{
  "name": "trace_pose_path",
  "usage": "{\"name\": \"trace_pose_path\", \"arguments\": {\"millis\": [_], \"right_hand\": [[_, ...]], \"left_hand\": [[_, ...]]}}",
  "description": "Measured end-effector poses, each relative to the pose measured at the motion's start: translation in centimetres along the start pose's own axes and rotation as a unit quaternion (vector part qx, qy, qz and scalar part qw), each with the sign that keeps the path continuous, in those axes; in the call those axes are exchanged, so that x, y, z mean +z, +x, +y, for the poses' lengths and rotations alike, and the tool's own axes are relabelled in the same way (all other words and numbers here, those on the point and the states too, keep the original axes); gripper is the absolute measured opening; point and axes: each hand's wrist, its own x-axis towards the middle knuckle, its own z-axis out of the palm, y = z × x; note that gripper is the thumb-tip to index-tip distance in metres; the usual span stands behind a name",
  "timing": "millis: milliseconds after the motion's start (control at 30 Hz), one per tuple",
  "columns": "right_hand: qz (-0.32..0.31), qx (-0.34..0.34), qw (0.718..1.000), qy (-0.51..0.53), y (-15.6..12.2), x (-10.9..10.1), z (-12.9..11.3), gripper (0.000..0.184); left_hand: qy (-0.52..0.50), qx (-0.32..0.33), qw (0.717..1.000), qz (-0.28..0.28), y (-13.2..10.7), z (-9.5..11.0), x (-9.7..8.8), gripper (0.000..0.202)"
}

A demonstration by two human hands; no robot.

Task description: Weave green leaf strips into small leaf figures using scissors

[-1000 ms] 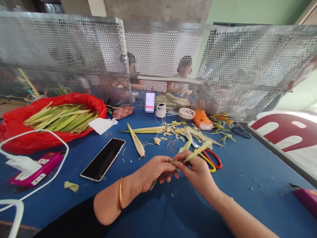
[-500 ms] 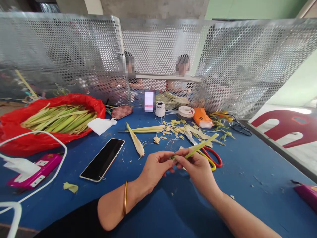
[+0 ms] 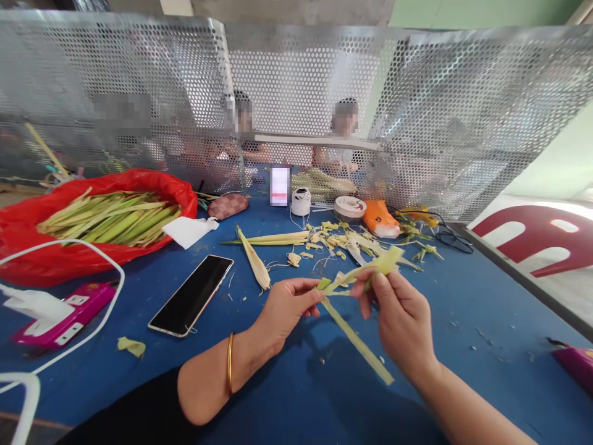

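Note:
Both my hands work one green palm-leaf strip above the blue table. My left hand, a gold bangle on its wrist, pinches the strip at its folded corner. My right hand is closed on the strip's upper end, which points up and to the right. A long free tail of the strip hangs down toward the lower right. Just beyond my hands lies a scatter of cut leaf scraps.
A red bag of green leaves sits at left, with a black phone, a pink power strip and white cable nearby. Thread spool, tape roll and an orange tool stand before the perforated metal screen; people sit behind it.
My hands have drawn apart, the right one lifting and moving right. The strip has unfolded, with a long tail now hanging toward the lower right. The scissors are now hidden behind my right hand.

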Motion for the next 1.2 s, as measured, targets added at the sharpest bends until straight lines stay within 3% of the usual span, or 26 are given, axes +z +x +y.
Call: {"name": "trace_pose_path", "arguments": {"millis": [133, 300, 567, 833, 1200], "right_hand": [[-0.069, 0.088, 0.991, -0.074, 0.31, -0.47, -0.12, 0.027], [-0.17, 0.11, 0.963, -0.179, 0.61, -0.6, 0.05, 0.034], [-0.184, 0.18, 0.947, -0.195, 0.73, -0.33, 0.3, 0.029], [-0.181, 0.154, 0.942, -0.235, 0.64, -0.09, 0.4, 0.028], [-0.183, 0.078, 0.933, -0.3, -0.04, -0.07, 0.49, 0.027]], "left_hand": [[-0.019, 0.006, 1.0, -0.004, 0.16, -0.18, -0.08, 0.025], [-0.029, 0.005, 0.999, 0.012, 0.42, -0.28, -0.25, 0.026], [-0.021, 0.014, 1.0, 0.01, 0.44, -0.26, -0.2, 0.025], [0.004, 0.042, 0.999, -0.011, 0.03, -0.24, 0.04, 0.019], [0.057, 0.056, 0.997, 0.018, -0.15, -0.28, 0.26, 0.02]]}}
